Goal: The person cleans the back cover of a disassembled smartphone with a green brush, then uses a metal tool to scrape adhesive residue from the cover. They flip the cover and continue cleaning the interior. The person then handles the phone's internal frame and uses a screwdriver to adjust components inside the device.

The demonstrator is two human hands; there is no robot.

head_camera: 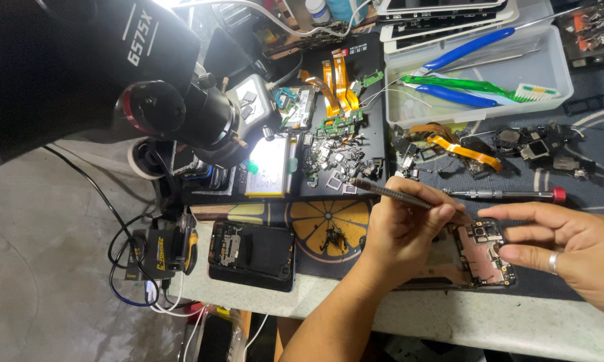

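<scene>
My left hand (402, 231) is closed around a thin metal screwdriver (382, 190). Its knurled handle sticks up to the left and its tip is hidden behind my fingers, near an opened phone (484, 258). The phone lies flat with its circuit board and camera modules bare. My right hand (570, 248), with a ring on one finger, comes in from the right. Its forefinger lies along the phone's top edge and its thumb on the right edge, holding that corner.
A second opened phone (251, 255) lies to the left on a mat with a lemon-slice print (328, 221). Behind are a red-capped screwdriver (510, 195), loose parts and orange flex cables (463, 149), a battery (271, 164), a plastic tray (557, 74) with blue-handled pliers, and a black microscope (114, 74).
</scene>
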